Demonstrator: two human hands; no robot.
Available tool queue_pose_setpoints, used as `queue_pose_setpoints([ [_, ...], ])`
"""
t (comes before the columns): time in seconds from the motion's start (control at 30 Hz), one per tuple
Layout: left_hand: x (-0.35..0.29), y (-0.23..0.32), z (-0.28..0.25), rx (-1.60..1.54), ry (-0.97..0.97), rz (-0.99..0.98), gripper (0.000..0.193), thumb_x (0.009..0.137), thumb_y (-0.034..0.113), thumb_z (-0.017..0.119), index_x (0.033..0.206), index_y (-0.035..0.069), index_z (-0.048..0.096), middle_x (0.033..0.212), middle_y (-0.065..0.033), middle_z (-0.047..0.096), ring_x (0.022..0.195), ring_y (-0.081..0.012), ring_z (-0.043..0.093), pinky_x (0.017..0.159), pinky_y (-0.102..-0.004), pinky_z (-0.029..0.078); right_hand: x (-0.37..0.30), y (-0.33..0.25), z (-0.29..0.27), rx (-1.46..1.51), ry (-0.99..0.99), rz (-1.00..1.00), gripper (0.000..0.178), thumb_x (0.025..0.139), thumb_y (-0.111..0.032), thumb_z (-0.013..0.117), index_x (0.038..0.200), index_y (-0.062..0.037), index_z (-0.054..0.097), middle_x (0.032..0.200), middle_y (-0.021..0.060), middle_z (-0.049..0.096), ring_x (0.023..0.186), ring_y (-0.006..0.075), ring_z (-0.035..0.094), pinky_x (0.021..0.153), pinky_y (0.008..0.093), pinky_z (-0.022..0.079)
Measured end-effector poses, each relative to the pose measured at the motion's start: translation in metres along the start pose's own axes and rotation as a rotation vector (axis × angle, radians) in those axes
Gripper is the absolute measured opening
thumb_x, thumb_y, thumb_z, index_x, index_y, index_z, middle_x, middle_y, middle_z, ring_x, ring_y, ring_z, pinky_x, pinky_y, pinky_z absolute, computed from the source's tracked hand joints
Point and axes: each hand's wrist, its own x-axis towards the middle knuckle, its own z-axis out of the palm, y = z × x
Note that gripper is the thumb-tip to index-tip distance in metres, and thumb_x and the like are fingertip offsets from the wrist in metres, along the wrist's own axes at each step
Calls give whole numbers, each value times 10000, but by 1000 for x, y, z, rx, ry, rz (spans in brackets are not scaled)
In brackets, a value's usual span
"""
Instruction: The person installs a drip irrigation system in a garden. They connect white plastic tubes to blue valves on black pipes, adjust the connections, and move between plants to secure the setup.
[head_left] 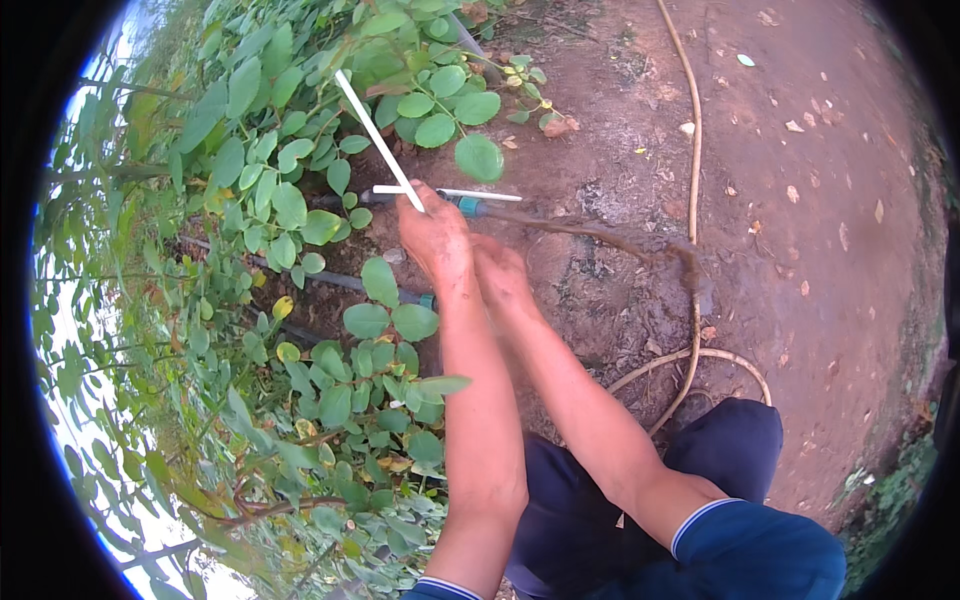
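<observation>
Working at the pipe (486, 210) with both hands, you seem to be in the middle of handling its open end, where muddy water (590, 231) comes out and reaches toward the tan hose (694, 130) on the soil. This pipe lies ahead of you, beside the leaves (289, 205), and its green collar (468, 206) is just next to your fingers.

Your left hand (437, 232) is curled near the collar. A long white stick (375, 135) slants up from this hand, and a second white stick (485, 195) lies across behind the fingers. I cannot tell if the hand grasps the sticks, the pipe, or both. Your right hand (502, 278) is low beside the left one; its fingers are hidden, so I cannot tell whether it holds something.

In my judgement, the next move calls for one hand steadying the pipe behind the collar and the other managing the white sticks. Wet surfaces may be slippery, so a firm, slow grip is advisable, with the leaves kept away from your fingers.
</observation>
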Motion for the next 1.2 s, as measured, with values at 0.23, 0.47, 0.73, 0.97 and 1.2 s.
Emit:
queue_pose_setpoints([
  [0.23, -29, 20, -8, -49, -107, -40, 553, 975, 255, 462, 1336, -147, 343, 1296, -351, 398, 1184, -450, 456, 1033, -471, 349, -76, -17, -27, -2, -205, -295, 302, 934, -70, 568, 1209, 55, 555, 1109, 108, 644, 1005, 144, 600, 883, 278, 470],
  [0.47, -63, 88, -82, 196, -305, 277, 185, 855, 106, 610, 1001, 20, 684, 996, -211, 675, 975, -358, 647, 893, -423, 491, -120, -75, -29, -479, 174, -199, 233, 933, -225, 631, 1017, -11, 670, 743, -17, 606, 707, 68, 517, 640, 238, 429],
  [0.73, 35, 73, -100, 875, -425, 460, 78, 738, 32, 623, 813, 48, 637, 923, -155, 646, 927, -346, 618, 771, -441, 508, -178, -127, -23, -599, 247, -81, 366, 949, -354, 598, 952, 1, 684, 647, -49, 537, 633, 62, 452, 574, 263, 381],
  [0.97, 73, 9, -112, 936, -618, 739, 397, 667, 106, 755, 1019, 52, 581, 1109, -127, 559, 1086, -325, 528, 919, -446, 430, -160, -118, -41, -244, 360, 108, 332, 951, -336, 603, 952, -17, 692, 586, -88, 428, 558, 16, 353, 510, 211, 257],
  [1.2, 115, -4, -80, 592, -796, 1224, 604, 675, 194, 794, 1200, 64, 524, 1173, -141, 569, 1132, -326, 519, 996, -457, 368, -129, -74, 5, -148, 333, 10, 331, 971, -307, 573, 984, 5, 680, 532, -63, 431, 450, 28, 333, 422, 215, 243],
])
